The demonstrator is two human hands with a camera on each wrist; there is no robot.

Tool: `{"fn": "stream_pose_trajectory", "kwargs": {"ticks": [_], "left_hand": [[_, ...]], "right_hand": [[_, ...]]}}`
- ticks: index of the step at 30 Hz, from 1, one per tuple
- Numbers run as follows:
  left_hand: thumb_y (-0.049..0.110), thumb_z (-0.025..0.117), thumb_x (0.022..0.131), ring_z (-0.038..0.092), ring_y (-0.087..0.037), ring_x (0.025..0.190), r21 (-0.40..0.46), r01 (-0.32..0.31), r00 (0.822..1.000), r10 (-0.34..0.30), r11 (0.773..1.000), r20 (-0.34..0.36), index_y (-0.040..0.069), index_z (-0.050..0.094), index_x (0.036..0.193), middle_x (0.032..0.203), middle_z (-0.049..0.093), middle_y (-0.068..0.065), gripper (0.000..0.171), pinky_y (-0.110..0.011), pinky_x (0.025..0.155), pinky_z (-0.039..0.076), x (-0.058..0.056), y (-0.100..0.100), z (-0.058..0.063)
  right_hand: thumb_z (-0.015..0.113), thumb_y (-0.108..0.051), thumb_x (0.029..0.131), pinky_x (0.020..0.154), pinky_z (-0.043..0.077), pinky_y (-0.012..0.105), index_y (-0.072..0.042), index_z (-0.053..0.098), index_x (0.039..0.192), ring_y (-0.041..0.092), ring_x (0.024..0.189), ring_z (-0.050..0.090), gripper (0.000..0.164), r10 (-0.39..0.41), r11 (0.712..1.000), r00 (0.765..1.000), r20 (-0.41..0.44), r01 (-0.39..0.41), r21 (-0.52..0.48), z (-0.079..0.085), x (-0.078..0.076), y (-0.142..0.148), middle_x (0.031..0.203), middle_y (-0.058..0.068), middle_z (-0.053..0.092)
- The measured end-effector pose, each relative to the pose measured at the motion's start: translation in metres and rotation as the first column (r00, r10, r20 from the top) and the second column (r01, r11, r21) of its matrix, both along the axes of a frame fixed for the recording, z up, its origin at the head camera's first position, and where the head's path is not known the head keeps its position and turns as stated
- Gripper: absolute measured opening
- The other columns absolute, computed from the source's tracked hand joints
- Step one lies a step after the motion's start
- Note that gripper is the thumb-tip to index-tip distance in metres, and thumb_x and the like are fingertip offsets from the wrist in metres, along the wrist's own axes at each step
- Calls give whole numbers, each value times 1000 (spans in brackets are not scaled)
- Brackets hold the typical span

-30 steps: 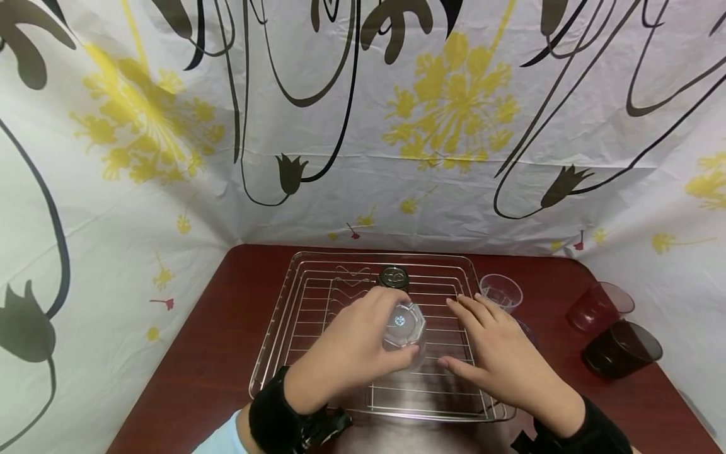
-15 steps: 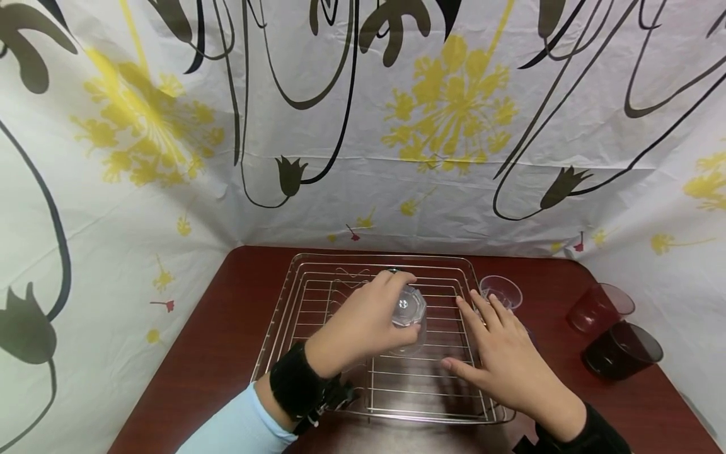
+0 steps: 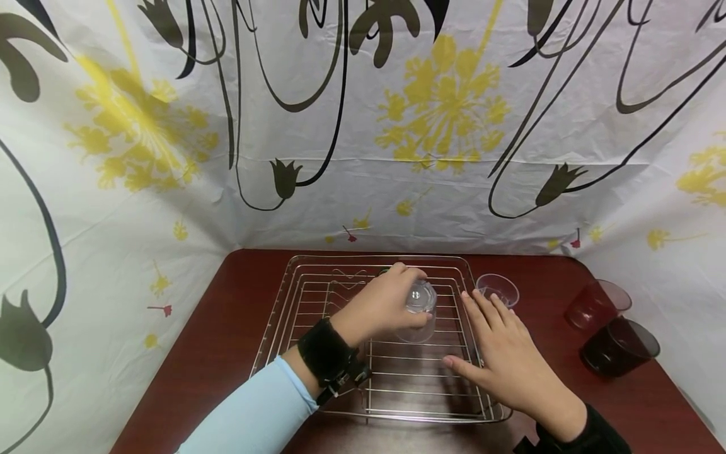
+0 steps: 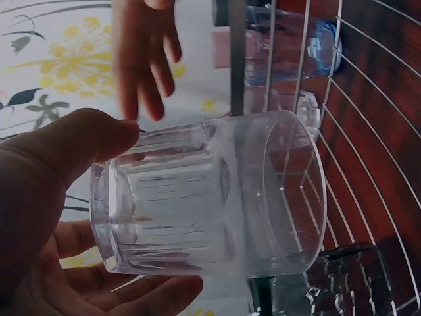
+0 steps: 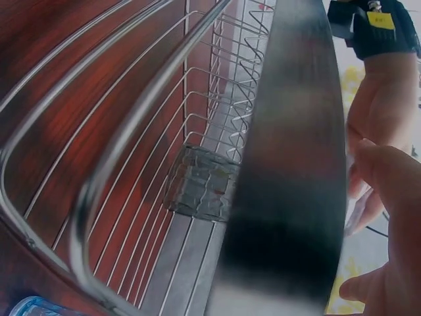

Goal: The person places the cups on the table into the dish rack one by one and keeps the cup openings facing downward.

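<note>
My left hand [image 3: 382,306] grips a clear glass [image 4: 197,197] by its base, fingers on one side and thumb on the other. It holds the glass upside down over the wire rack [image 3: 340,256], mouth towards the wires. Behind that hand, a dark green glass [image 4: 348,283] stands inside the rack, mostly hidden in the head view; the right wrist view shows the same dark glass [image 5: 200,184]. My right hand [image 3: 505,356] hovers at the rack's right side, fingers spread and holding nothing.
Right of the rack on the dark red table [image 3: 193,353] stand a clear glass [image 3: 499,289], a red glass [image 3: 598,306] and a black glass [image 3: 621,347]. A bluish glass [image 4: 296,49] beside the rack is hidden under my right hand in the head view. Patterned cloth [image 3: 323,208] surrounds the table.
My left hand has carried the clear glass away from me and to the right, covering most of the dark green glass. My right hand has stayed nearly in place, its fingers a little straighter.
</note>
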State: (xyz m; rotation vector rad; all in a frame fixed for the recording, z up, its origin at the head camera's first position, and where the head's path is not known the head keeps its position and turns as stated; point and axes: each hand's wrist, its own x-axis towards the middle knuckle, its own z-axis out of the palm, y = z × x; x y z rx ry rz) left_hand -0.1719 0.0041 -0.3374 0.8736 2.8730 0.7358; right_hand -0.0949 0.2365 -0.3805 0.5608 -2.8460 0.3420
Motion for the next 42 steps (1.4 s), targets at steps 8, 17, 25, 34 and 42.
{"fn": "stream_pose_trajectory", "kwargs": {"ticks": [8,17,25,34,42], "left_hand": [[43,78,83,59,-9,87,-12,-3,1000,3,1000,6,15,52,143,119,55,-2,71,-19,70,52,-12,17,-9],[42,80,81,59,-11,90,-61,-10,1000,11,998,15,12,53,137,117,55,-3,69,-21,72,53,-31,32,-18],[43,79,82,60,-12,91,-66,-4,1000,6,998,25,13,53,140,119,55,-3,70,-21,72,52,-40,44,-32],[47,79,82,61,-13,94,-80,-25,999,28,996,41,14,52,140,122,55,-3,72,-25,75,53,-51,52,-43],[45,79,83,62,-16,97,-85,-26,998,30,996,53,13,51,141,123,55,-5,72,-29,79,55,-55,58,-48]], "right_hand": [[65,-71,83,106,24,74,-16,25,160,50,143,28,103,-18,1000,1000,-8,18,-12,0,2,4,157,20,35],[63,-72,83,107,23,74,-17,24,160,52,144,25,102,-42,999,999,29,42,3,-2,4,7,160,21,31],[63,-72,83,107,24,74,-18,25,160,51,145,26,101,-41,999,999,25,40,1,-5,6,11,159,21,32],[64,-71,83,108,23,74,-17,30,158,50,146,25,99,-44,999,999,18,44,-13,-7,7,12,158,21,33],[62,-72,85,110,21,73,-16,31,157,47,147,23,97,-58,998,997,48,59,-26,-7,11,16,160,20,31]]}}
